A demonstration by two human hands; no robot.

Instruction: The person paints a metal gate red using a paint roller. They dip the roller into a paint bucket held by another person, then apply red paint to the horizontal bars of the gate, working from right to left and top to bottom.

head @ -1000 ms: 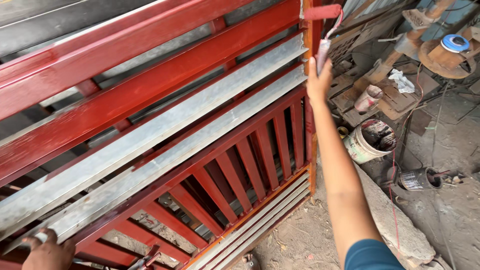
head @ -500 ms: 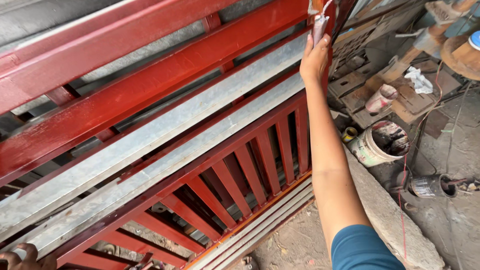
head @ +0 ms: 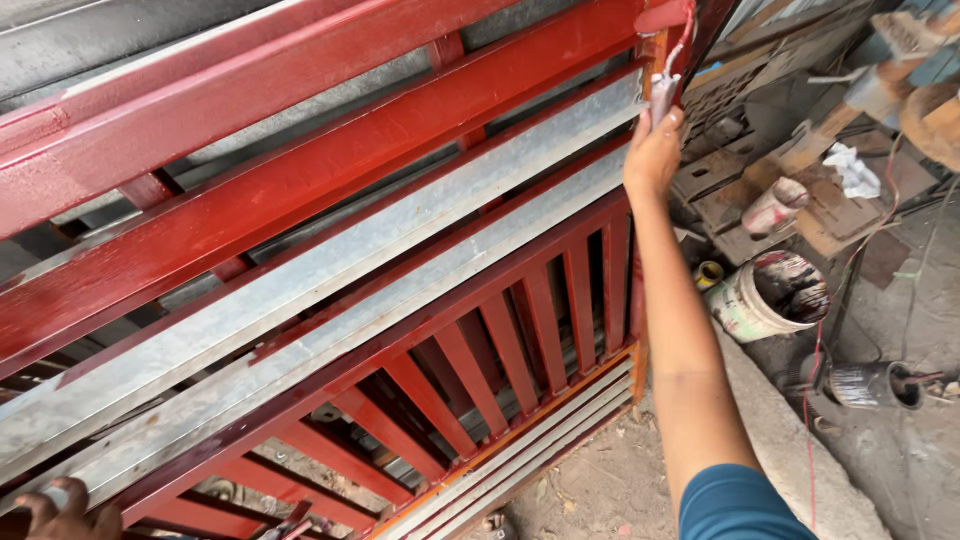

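Clenched in the right hand (head: pixel 652 152), a paint roller (head: pixel 664 22) is pressed at the metal gate (head: pixel 330 180)'s top right corner; red rails are coated, two grey bars (head: pixel 330 290) left bare; left hand (head: pixel 62 508) grips the bottom left edge.

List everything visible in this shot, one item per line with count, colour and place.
metal gate frame: one, red painted with bare grey bars, fills the left and centre
paint roller: one, red with paint, at the frame's top right corner
paint bucket: one, whitish and paint-stained, on the ground to the right
dark can: one, blackish, lying on the ground at lower right
white rag: one, on the scrap pile at upper right
right hand: raised, gripping the roller's handle
left hand: bottom left corner, on the frame's lower edge
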